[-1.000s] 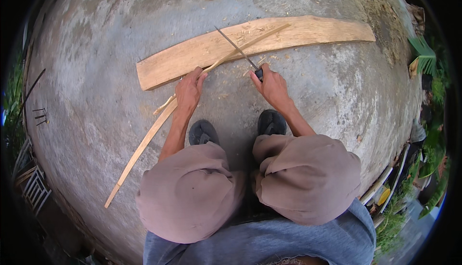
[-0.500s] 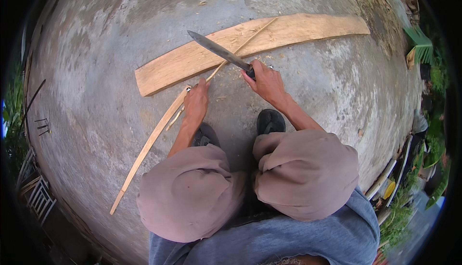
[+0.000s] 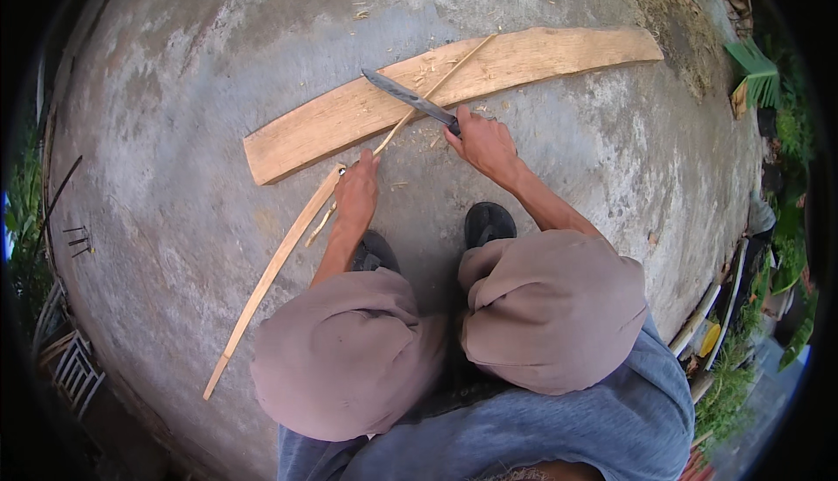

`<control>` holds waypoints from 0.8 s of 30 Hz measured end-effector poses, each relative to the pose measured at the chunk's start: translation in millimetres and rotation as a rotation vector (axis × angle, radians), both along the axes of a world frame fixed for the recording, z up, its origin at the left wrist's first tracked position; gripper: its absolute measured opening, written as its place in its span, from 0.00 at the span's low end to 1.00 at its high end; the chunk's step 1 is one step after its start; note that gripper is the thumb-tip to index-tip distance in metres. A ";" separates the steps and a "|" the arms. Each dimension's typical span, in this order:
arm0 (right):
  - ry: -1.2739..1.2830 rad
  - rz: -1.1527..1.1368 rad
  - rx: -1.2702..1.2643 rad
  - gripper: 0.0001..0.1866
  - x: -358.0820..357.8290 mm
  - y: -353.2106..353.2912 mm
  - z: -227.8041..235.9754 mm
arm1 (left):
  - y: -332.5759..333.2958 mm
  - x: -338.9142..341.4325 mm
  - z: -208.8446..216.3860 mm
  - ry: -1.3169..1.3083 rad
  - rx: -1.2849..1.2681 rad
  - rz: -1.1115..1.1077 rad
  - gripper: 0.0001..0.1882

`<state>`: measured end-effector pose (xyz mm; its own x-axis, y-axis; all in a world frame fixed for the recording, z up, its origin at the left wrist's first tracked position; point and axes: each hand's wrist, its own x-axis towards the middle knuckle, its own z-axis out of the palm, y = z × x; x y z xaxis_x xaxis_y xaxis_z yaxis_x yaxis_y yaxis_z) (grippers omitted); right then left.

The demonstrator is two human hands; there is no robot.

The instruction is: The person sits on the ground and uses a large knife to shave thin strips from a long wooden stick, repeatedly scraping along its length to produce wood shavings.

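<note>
Looking down over a rumpled grey-blue cloth shirt point(image 3: 515, 437), then past two bent knees in dusky brown cloth trousers point(image 3: 550, 315), on to dark rounded footwear point(image 3: 489, 224) planted apart. Out left, along a long, flat, pale wooden strip point(image 3: 273, 269), slanting up to just beside the left hand point(image 3: 357, 188); cannot tell touch from narrow gap there. Closed, in that hand, around a thin, pale, slightly crooked wooden stick point(image 3: 392, 134), with its near end poking out beside the forearm. Across to the right hand point(image 3: 485, 143), wrapped round the dark handle of a long grey metal knife point(image 3: 406, 94), aiming the blade up and left, right across the stick; cannot tell contact with the wood. Farther on, following the stick's far part over a broad, light-brown wooden plank point(image 3: 559, 51) sprinkled with small shavings point(image 3: 425, 71). Lying flat, plank included, on stained grey concrete floor point(image 3: 175, 175). Finally, at far right, reaching a fan-shaped green leaf point(image 3: 758, 75).
</note>
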<state>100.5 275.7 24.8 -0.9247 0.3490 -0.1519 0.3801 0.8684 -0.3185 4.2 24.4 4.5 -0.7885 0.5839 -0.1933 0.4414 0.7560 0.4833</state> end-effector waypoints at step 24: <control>0.031 0.012 -0.478 0.27 12.0 5.7 -0.4 | -9.7 6.8 -10.7 -0.031 -0.013 -0.019 0.17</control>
<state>112.4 281.4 24.4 -0.9348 0.2362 -0.2652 0.3552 0.6257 -0.6945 11.0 14.6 -6.2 -0.7712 0.5956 -0.2248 0.4406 0.7542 0.4869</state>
